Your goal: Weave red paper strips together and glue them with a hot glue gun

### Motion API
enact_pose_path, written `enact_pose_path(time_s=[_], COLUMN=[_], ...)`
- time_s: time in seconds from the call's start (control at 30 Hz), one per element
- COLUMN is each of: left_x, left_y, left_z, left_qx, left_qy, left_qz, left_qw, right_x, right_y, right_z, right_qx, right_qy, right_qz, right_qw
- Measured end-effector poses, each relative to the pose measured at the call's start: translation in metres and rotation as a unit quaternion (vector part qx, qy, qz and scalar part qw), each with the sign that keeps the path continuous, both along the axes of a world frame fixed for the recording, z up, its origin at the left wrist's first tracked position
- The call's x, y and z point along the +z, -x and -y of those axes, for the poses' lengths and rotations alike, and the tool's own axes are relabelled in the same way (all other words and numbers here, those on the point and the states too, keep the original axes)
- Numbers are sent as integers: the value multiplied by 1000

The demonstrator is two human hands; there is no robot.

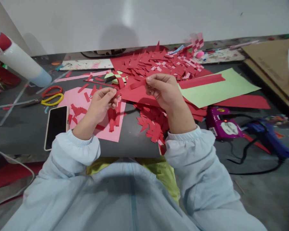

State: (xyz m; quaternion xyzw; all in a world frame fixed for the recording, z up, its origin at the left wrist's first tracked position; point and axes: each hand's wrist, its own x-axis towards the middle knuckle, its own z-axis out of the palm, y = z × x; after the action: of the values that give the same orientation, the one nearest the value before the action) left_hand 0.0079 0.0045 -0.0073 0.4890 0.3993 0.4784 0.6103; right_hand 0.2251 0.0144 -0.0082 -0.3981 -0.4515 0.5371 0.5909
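Note:
My left hand and my right hand are both closed on a piece of red paper held above the dark table. The left pinches its left tip, the right grips a folded strip at its upper right. Under the left hand lies a pink sheet strewn with red strips. Below the right hand sits a heap of cut red paper scraps.
A phone lies face up at the left, beside red and yellow scissors. A big pile of red and pink woven paper pieces sits behind. Right: a green sheet, a purple device, a blue glue gun with cable.

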Motion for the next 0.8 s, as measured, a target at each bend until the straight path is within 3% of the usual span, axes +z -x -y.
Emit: enact_pose_path(time_s=[0.1, 0.17, 0.33, 0.4, 0.67, 0.8], left_x=[-3, -6, -9, -9, -12, -10], left_y=[1, 2, 1, 1, 0, -1], left_z=[-1, -1, 2, 5, 6, 6], left_qx=[6, 21, 131, 129, 108, 87], left_qy=[-47, -119, -346, -382, -415, -397], left_qz=[-55, -139, -367, -384, -384, -346], left_qw=[997, 983, 854, 831, 818, 845], right_x=[0, -1, -2, -4, -15, -14], right_y=[-1, -1, 9, 16, 29, 28], right_z=[0, 0, 4, 7, 11, 10], right_qx=[8, 10, 9, 20, 68, 60], right_qy=[-8, -18, -24, -19, -2, 17], right_qz=[9, 18, 40, 50, 45, 16], right_qw=[1000, 1000, 999, 998, 997, 998])
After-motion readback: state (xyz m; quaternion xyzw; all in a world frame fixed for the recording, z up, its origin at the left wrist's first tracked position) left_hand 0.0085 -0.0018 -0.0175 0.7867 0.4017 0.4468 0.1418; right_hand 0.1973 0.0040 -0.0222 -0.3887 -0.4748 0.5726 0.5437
